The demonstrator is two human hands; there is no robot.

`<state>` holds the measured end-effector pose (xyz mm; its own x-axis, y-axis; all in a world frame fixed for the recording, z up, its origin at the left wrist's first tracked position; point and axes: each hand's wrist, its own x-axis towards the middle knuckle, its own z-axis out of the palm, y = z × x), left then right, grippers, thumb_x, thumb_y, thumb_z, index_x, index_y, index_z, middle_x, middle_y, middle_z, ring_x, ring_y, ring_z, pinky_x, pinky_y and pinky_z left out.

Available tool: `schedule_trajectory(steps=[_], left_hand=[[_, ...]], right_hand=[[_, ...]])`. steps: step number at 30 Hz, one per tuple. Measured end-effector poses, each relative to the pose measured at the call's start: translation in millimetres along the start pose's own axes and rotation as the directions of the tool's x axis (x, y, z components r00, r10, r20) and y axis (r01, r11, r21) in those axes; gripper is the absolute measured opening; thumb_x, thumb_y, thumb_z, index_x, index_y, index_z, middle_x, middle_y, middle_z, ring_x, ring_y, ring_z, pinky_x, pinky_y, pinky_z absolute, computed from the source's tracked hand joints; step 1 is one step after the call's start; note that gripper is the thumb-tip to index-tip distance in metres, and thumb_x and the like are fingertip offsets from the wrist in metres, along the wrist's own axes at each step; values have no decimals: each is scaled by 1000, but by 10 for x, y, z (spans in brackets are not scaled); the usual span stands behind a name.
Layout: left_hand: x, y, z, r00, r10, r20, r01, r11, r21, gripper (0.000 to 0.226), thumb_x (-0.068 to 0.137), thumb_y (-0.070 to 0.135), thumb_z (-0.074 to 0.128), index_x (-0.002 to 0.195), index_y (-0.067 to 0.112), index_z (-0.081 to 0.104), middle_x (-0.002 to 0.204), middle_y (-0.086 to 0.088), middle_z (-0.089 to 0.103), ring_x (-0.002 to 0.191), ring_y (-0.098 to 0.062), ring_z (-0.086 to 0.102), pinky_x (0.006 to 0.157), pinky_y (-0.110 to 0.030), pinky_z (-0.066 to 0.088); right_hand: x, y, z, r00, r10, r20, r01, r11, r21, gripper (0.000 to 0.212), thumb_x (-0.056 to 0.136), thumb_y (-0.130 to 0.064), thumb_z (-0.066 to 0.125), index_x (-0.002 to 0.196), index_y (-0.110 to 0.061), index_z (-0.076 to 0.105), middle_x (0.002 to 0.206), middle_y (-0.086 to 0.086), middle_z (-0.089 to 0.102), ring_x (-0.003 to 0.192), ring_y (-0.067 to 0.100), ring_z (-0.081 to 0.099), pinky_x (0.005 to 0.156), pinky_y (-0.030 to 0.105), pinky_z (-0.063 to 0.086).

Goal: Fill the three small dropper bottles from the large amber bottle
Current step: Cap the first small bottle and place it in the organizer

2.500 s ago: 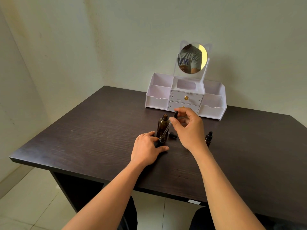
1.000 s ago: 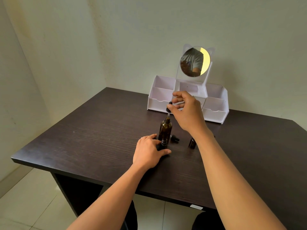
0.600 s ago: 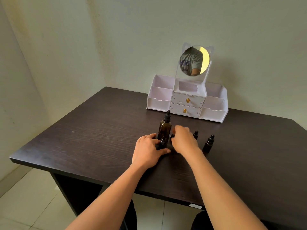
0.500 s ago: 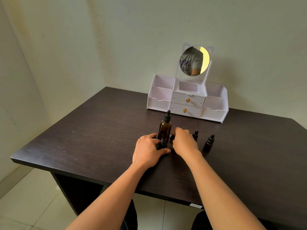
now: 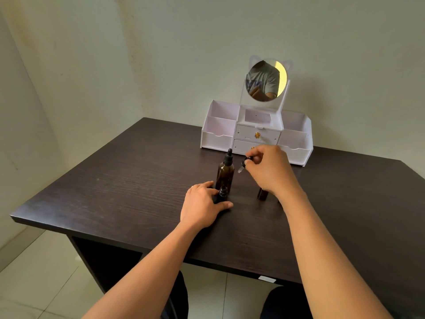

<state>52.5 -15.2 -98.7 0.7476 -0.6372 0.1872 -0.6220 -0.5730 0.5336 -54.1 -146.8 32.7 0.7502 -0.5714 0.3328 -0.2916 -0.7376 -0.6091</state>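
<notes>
The left hand (image 5: 202,208) grips an uncapped small bottle (image 5: 222,194) on the tabletop (image 5: 115,192), just before the amber bottle (image 5: 226,174). The right hand (image 5: 269,172) pinches a dropper (image 5: 243,165) aloft. Lowered askew, it could miss the neck. The wrist seems near enough to topple a second bottle (image 5: 262,195).

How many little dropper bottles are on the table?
2. The left hand grips an open bottle; a second bottle shows below the right hand. Another may hide behind that wrist.
</notes>
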Motion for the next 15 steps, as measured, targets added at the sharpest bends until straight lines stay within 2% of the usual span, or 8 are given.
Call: schedule_trajectory(steps=[2, 5, 11, 15], left_hand=[[-2, -3, 3, 1000, -6, 1, 6, 1000, -1, 63, 80, 69, 66, 127, 27, 70, 154, 3, 46, 141, -21, 39, 116, -42, 33], [-4, -11, 10, 1000, -2, -3, 2, 1000, -7, 62, 80, 69, 67, 126, 27, 70, 154, 3, 46, 141, -21, 38, 117, -41, 31], [3, -20, 27, 1000, 4, -9, -4, 1000, -17, 62, 80, 68, 66, 127, 28, 70, 154, 4, 46, 141, -21, 38, 117, -42, 30], [12, -30, 33, 1000, 19, -7, -19, 1000, -9, 57, 81, 67, 66, 123, 29, 72, 153, 4, 47, 140, -22, 40, 116, -44, 32]], right_hand=[[-6, -27, 1, 999, -16, 39, 16, 1000, 24, 16, 93, -16, 64, 107, -15, 72, 74, -14, 57, 68, -1, 55, 59, 10, 36], [-35, -57, 80, 990, -62, 129, 67, 997, -34, 16, 97, -20, 60, 108, -17, 71, 76, -16, 55, 70, -3, 52, 59, 10, 33], [-78, -121, 224, 971, -108, 214, 133, 985, -106, 19, 99, -22, 57, 112, -20, 70, 93, -8, 60, 82, 6, 56, 74, 23, 43], [-106, -121, 344, 951, -82, 299, 148, 967, -207, 22, 98, -24, 57, 116, -23, 68, 107, 1, 65, 88, 15, 61, 78, 32, 51]])
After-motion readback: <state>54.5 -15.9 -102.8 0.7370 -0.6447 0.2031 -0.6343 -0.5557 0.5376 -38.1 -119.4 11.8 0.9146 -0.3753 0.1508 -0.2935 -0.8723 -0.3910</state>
